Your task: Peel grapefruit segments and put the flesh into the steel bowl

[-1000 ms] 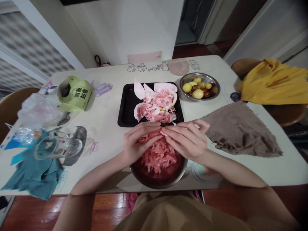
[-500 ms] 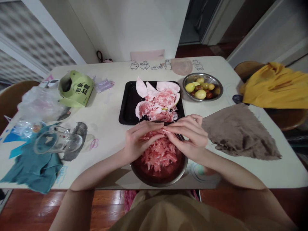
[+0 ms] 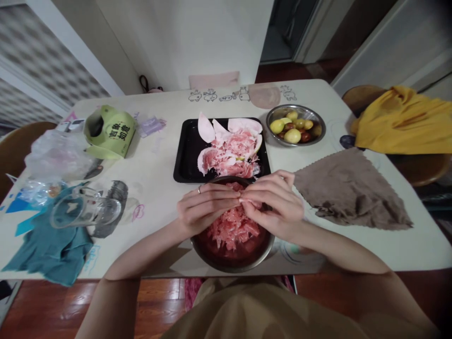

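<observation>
My left hand point(image 3: 206, 205) and my right hand point(image 3: 275, 200) meet above a metal bowl point(image 3: 233, 269) near the table's front edge. Their fingertips pinch together on a small piece of pink pomelo flesh point(image 3: 256, 205), mostly hidden by the fingers. A ring shows on the left hand. Loose chunks of pomelo flesh point(image 3: 233, 230) heap up in the bowl below. Just beyond it, a black tray point(image 3: 186, 162) holds thick pomelo peels point(image 3: 205, 127) and torn pink membrane point(image 3: 242, 143).
Right of the tray, a steel bowl point(image 3: 319, 136) contains green and brown fruits. A brown cloth point(image 3: 353, 193) lies at right. On the left are a green carton point(image 3: 115, 134), a plastic bag point(image 3: 60, 153), a glass jug point(image 3: 84, 209) on its side and a teal cloth point(image 3: 52, 254).
My left hand has turned and its fingers have closed in toward the right fingertips. Both hands stay over the bowl, and the view has shifted slightly.
</observation>
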The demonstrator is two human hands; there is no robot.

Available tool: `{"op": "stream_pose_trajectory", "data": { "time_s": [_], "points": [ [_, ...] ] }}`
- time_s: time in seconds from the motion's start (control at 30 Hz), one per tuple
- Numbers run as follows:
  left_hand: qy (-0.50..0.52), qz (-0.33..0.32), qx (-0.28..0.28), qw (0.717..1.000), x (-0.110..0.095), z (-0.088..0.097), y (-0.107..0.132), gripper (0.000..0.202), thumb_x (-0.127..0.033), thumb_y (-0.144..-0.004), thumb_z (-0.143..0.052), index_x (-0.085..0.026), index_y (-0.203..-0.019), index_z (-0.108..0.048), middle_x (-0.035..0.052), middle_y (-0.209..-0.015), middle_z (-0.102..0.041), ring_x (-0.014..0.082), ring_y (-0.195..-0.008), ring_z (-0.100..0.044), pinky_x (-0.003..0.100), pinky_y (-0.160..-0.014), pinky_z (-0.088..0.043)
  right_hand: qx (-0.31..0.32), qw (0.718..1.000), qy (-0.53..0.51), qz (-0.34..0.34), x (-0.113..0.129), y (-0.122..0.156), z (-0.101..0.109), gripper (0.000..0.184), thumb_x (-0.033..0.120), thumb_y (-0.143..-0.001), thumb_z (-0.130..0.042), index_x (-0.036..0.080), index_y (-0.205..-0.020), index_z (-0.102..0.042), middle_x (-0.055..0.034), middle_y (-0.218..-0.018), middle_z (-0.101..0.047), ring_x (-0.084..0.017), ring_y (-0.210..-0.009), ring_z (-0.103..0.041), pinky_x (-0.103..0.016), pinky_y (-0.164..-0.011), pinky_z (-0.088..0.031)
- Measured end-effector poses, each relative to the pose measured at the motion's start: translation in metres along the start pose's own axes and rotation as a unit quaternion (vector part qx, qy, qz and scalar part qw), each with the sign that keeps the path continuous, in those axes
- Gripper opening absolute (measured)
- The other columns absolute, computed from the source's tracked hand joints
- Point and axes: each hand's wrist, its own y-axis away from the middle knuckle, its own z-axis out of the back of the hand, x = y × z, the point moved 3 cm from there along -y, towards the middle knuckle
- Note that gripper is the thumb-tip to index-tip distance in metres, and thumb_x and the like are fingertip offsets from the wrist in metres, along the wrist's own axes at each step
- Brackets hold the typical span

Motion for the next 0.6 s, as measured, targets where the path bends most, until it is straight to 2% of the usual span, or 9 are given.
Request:
{"op": "stream_pose_trajectory", "data": {
  "time_s": [0.13, 0.23, 0.33, 0.4, 0.47, 0.53, 0.6],
  "points": [
    [0.003, -0.027, 0.017, 0.999, 0.0, 0.004, 0.0, 0.041, -0.01, -0.09, -0.071, -0.019, -0.129, -0.069, 0.0086, -0.113, -0.079, 0.0226, -0.108, -0.076, 0.036, -0.086, -0.068, 0.0, 0.996, -0.076, -0.053, -0.001, -0.004, -0.002, 0.01, 0.013, -0.087, -0.067, 0.023, -0.086, -0.07, 0.0034, -0.079, -0.075, -0.013, -0.073, -0.067, -0.038, -0.082, -0.044],
    [0.01, -0.029, 0.01, 0.999, 0.002, 0.003, 0.001, 0.041, -0.01, -0.09, -0.071, -0.02, -0.129, -0.069, 0.0083, -0.112, -0.08, 0.0231, -0.107, -0.076, 0.036, -0.084, -0.069, 0.006, 0.996, -0.072, -0.06, -0.001, -0.004, -0.001, 0.008, 0.018, -0.089, -0.068, 0.025, -0.087, -0.07, 0.0048, -0.081, -0.076, -0.013, -0.075, -0.068, -0.038, -0.082, -0.044],
    [0.005, -0.021, -0.027, 0.999, 0.001, 0.005, 0.003, 0.039, -0.012, -0.09, -0.072, -0.023, -0.127, -0.07, 0.0064, -0.11, -0.08, 0.0227, -0.105, -0.077, 0.035, -0.081, -0.07, -0.004, 1.0, 0.02, 0.005, 0.003, -0.003, 0.002, 0.005, 0.022, -0.089, -0.071, 0.026, -0.09, -0.071, 0.0058, -0.084, -0.078, -0.015, -0.081, -0.069, -0.039, -0.087, -0.043],
    [-0.009, -0.015, -0.021, 1.0, -0.008, 0.01, 0.001, 0.039, -0.012, -0.091, -0.071, -0.026, -0.127, -0.07, 0.0049, -0.112, -0.08, 0.022, -0.105, -0.077, 0.034, -0.081, -0.071, -0.016, 0.992, 0.104, 0.068, 0.008, 0.0, 0.006, 0.004, 0.024, -0.09, -0.072, 0.027, -0.092, -0.073, 0.0064, -0.084, -0.079, -0.015, -0.081, -0.069, -0.04, -0.088, -0.041],
    [-0.017, 0.074, 0.074, 0.994, -0.017, 0.014, -0.004, 0.04, -0.012, -0.097, -0.062, -0.031, -0.132, -0.067, 0.0012, -0.117, -0.079, 0.0183, -0.106, -0.077, 0.03, -0.086, -0.07, -0.019, 0.979, 0.166, 0.117, 0.011, 0.004, 0.008, 0.003, 0.027, -0.091, -0.072, 0.028, -0.094, -0.074, 0.0069, -0.084, -0.08, -0.015, -0.082, -0.068, -0.04, -0.089, -0.039],
    [-0.023, 0.123, 0.118, 0.985, -0.032, 0.023, -0.012, 0.044, -0.009, -0.099, -0.055, -0.03, -0.137, -0.063, 0.0028, -0.122, -0.077, 0.0168, -0.103, -0.078, 0.026, -0.085, -0.07, -0.008, 0.972, 0.189, 0.141, 0.014, 0.008, 0.009, 0.005, 0.028, -0.093, -0.07, 0.029, -0.093, -0.075, 0.0072, -0.086, -0.08, -0.014, -0.082, -0.066, -0.039, -0.089, -0.037],
    [-0.021, 0.144, 0.144, 0.979, -0.046, 0.031, -0.022, 0.048, -0.008, -0.1, -0.053, -0.03, -0.142, -0.059, 0.0022, -0.125, -0.075, 0.0163, -0.104, -0.077, 0.026, -0.09, -0.069, 0.024, 0.978, 0.184, 0.098, 0.012, 0.009, 0.008, 0.009, 0.033, -0.095, -0.067, 0.032, -0.091, -0.075, 0.0086, -0.085, -0.079, -0.013, -0.082, -0.065, -0.038, -0.088, -0.037]
  ]
}}
